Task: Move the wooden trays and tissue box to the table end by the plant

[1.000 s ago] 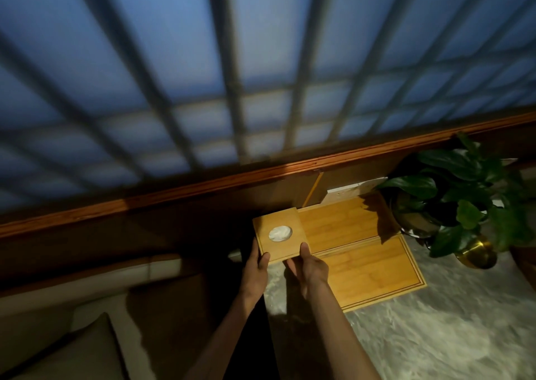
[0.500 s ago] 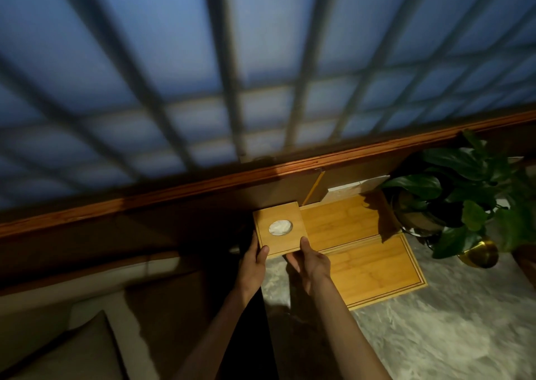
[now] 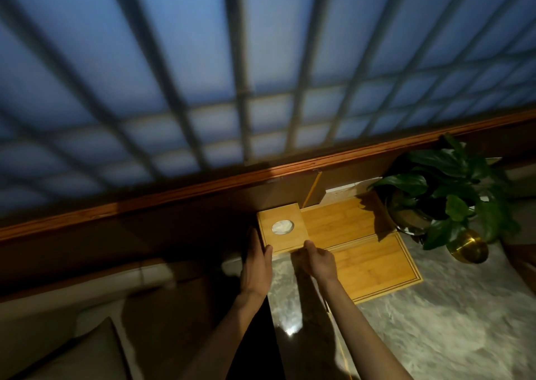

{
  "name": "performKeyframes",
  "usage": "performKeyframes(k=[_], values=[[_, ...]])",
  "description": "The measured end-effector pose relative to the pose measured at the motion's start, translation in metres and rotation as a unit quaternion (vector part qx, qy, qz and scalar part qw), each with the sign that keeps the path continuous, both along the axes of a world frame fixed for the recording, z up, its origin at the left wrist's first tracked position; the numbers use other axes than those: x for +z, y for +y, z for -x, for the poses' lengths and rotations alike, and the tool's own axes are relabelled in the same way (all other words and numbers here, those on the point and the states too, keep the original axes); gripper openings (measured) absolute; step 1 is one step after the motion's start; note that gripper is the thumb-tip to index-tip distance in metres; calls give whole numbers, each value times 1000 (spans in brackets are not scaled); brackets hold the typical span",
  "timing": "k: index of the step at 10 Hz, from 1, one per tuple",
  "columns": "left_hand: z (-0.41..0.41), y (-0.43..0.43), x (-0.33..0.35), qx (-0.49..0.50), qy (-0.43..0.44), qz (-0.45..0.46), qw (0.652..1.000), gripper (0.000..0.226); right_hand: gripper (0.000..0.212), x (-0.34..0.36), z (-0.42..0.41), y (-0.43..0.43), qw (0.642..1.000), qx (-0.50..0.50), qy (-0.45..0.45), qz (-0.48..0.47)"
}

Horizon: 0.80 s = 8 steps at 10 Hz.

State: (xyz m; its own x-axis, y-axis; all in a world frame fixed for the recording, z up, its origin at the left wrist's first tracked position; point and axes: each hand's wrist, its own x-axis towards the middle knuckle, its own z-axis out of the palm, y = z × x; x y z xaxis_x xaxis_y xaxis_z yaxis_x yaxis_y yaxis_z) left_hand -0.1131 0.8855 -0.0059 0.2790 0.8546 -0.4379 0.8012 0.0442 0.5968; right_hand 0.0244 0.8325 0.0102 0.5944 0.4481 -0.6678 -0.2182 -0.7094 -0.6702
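Far left, low in the view, a cushion (image 3: 87, 350) sits in shadow beside a pale seat edge, off the table altogether. Above it a reddish wooden rail (image 3: 145, 205) runs across under the blue gridded window (image 3: 261, 60).

Moving in, the left hand (image 3: 256, 263) is pressed flat against the left side of the box (image 3: 282, 227), fingers straight along the wood, thumb at the near left corner. It is bracing the box, not curled round it. The box is square, bamboo, with a round hole on top showing white tissue (image 3: 282, 227). It stands at the table's far left corner, hard against the dark wall under the rail.

Next, the right hand (image 3: 319, 259) has its thumb up at the box's near edge, the other fingers curled under and out of sight; it looks to be holding that near edge, so the box sits between both hands.

Right of the box, two flat trays lie touching each other: the far tray (image 3: 339, 223) close to the wall, the near tray (image 3: 374, 269) angled toward the marble table (image 3: 449, 336) middle. The box's right part overlaps the far tray's left end.

Far right, the plant (image 3: 452, 188) in a shiny pot stands at the table's far end, just beside the trays, a brass pot (image 3: 470, 247) under its leaves.
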Motion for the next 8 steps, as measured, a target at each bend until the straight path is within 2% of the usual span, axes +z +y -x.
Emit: performKeyframes(k=[1, 2, 3, 6, 7, 8], values=[[7, -27, -2, -141, 64, -72, 985, 62, 56, 0, 10, -26, 948, 233, -216, 19], [10, -41, -7, -225, 139, -46, 963, 62, 66, -7, 16, -38, 842, 432, -312, 86], [12, -41, -8, -225, 167, -26, 960, 61, 73, -16, 16, -43, 796, 487, -329, 144], [8, -34, 4, -191, 139, 24, 971, 53, 77, -14, 9, -38, 783, 497, -336, 167], [2, -26, 18, -196, 101, 75, 973, 54, 77, 4, 7, -31, 790, 508, -289, 185], [3, -24, 34, -196, 108, 86, 971, 54, 67, 28, 7, -29, 790, 529, -258, 170]])
